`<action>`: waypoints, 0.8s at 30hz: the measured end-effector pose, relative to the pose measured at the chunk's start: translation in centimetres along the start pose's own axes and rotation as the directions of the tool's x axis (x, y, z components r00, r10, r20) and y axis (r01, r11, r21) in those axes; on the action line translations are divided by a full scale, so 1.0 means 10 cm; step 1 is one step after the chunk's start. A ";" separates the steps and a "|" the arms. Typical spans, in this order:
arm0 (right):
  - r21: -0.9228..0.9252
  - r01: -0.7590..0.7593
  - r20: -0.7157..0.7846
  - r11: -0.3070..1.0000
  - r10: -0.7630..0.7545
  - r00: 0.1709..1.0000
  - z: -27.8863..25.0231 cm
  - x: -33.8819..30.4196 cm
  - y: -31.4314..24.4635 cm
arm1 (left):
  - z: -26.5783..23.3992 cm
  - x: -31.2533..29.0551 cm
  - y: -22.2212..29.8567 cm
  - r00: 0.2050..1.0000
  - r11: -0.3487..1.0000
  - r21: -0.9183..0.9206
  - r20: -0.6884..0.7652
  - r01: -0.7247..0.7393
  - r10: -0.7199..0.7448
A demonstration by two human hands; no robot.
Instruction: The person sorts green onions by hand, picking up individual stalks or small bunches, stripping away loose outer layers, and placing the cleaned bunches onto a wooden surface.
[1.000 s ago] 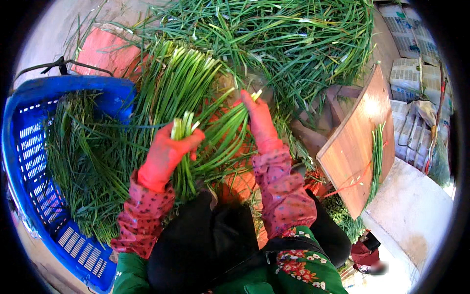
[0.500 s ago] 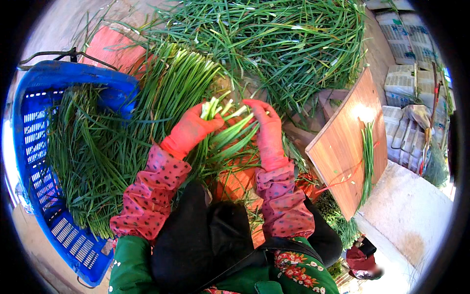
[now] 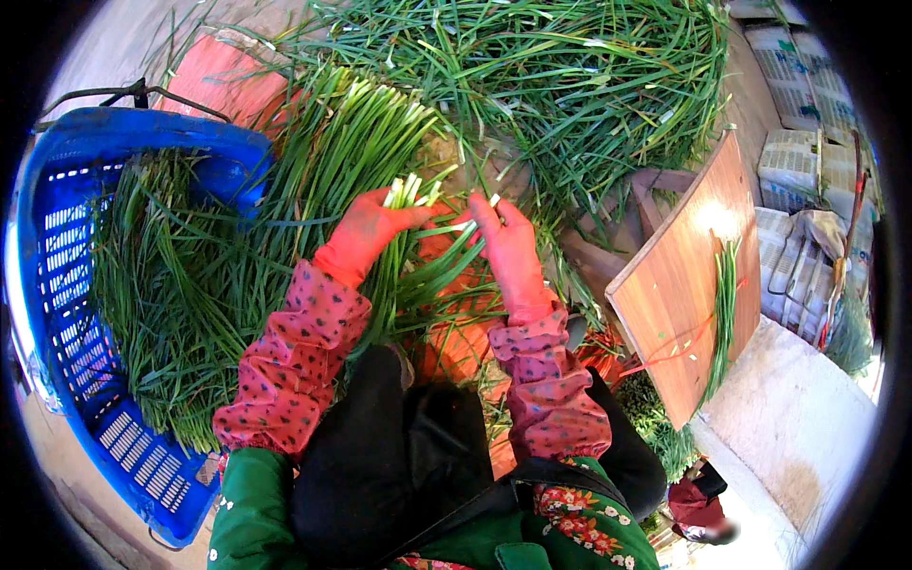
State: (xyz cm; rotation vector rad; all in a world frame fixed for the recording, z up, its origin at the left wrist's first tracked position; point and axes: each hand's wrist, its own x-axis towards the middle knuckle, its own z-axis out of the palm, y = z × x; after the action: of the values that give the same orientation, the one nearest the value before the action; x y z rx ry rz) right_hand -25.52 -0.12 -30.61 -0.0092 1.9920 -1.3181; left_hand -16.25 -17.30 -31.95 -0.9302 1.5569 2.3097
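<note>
Both my hands wear red rubber gloves and patterned pink sleeve covers. My left hand is closed around a bunch of green chives, white cut ends pointing up. My right hand pinches a few stalks beside that bunch, fingertips almost meeting the left hand. A large loose heap of chives lies just beyond the hands. A neat pile of chives stretches to the upper left.
A blue plastic crate at left holds more chives. A wooden board with a few stalks leans at right. Printed sacks lie at far right, a pale floor below them.
Both hands have moved up and closer together. The left hand has lifted its bunch upright, and the right hand now pinches stalks right beside it.
</note>
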 end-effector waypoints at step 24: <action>0.162 -0.027 -0.035 0.987 0.033 0.999 0.30 -0.12 -0.20 | -0.02 -0.01 0.08 0.996 0.998 0.052 -0.068 -0.045 0.049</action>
State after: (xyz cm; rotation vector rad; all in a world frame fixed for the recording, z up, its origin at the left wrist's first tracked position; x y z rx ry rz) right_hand -23.70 -3.03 -28.94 0.1221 1.9033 -1.4656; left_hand -16.48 -17.81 -31.37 -0.9816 1.6741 2.2810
